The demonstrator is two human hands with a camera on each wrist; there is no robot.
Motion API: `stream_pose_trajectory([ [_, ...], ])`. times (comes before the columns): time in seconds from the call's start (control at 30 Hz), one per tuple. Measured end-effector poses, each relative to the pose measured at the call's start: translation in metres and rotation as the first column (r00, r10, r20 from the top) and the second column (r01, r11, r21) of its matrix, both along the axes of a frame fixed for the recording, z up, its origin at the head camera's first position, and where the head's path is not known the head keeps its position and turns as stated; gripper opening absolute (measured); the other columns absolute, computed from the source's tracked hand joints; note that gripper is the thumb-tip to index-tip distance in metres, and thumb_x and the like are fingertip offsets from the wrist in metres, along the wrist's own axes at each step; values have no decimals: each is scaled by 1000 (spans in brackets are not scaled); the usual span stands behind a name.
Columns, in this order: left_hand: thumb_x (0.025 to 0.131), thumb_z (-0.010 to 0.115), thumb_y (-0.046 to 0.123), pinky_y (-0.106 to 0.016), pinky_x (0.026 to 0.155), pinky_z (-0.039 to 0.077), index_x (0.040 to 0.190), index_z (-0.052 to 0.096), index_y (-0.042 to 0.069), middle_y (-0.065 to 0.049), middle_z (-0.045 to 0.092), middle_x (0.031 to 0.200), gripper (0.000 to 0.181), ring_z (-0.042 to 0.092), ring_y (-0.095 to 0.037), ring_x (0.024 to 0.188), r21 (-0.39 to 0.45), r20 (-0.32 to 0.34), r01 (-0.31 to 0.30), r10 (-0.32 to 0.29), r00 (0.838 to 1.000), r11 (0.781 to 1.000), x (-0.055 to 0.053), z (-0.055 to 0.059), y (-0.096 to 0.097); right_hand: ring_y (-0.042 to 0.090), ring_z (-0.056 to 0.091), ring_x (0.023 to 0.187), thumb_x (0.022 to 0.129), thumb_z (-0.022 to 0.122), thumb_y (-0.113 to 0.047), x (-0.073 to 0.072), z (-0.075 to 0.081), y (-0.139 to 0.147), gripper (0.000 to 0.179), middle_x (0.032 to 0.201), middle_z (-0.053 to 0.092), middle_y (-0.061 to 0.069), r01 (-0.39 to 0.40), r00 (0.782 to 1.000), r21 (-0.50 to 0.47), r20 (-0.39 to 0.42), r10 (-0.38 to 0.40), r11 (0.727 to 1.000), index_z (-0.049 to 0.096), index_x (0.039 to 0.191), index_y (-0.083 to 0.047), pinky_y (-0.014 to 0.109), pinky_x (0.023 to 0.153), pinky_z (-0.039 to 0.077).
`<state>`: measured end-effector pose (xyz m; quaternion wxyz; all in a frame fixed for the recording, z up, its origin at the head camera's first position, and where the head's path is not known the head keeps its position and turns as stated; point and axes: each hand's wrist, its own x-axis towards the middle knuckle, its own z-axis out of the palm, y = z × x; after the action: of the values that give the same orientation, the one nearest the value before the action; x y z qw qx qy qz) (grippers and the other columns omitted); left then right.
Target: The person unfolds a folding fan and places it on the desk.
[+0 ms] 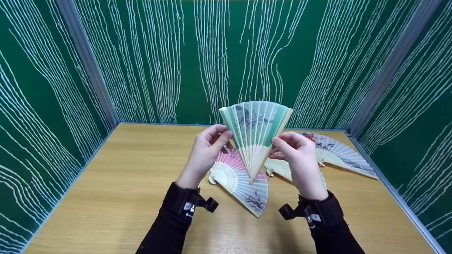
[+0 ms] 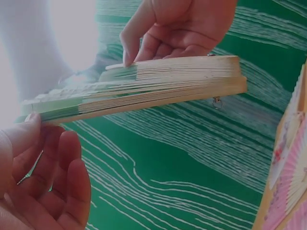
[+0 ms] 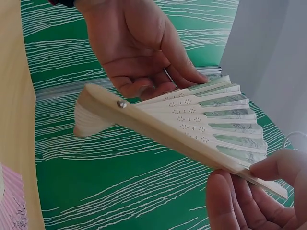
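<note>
A green folding fan [image 1: 256, 127], partly spread, is held up above the table between both hands. My left hand [image 1: 206, 150] pinches its left outer rib between thumb and fingers. On the opposite side, my right hand [image 1: 296, 155] pinches the other guard rib. The fan's pale ribs meet at a pivot low in the middle, where the right wrist view shows a metal rivet [image 3: 122, 103]. Cut-out flower patterns mark the ribs. Beneath the held fan lies a pink and white fan [image 1: 243, 183], spread open on the table and partly covered from sight.
Behind my right hand lies another fan [image 1: 280, 167], mostly hidden. A white fan with red blossoms [image 1: 339, 153] is spread at the table's right back. Green walls [image 1: 183, 63] with white wavy lines enclose the wooden table [image 1: 123, 187] on three sides.
</note>
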<state>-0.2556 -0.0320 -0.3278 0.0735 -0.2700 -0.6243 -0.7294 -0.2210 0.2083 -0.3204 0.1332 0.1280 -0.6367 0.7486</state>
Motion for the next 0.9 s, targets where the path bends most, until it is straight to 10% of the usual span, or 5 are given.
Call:
stream_pose_trajectory([
  [0.9, 90, 65, 32, -42, 57, 55, 99, 61, 4, -17, 63, 86, 29, 61, -29, 65, 73, 63, -93, 89, 994, 993, -4, -1, -7, 28, 66, 75, 89, 67, -9, 2, 3, 3, 27, 87, 63, 21, -79, 996, -27, -48, 77, 997, 57, 100, 13, 41, 69, 57],
])
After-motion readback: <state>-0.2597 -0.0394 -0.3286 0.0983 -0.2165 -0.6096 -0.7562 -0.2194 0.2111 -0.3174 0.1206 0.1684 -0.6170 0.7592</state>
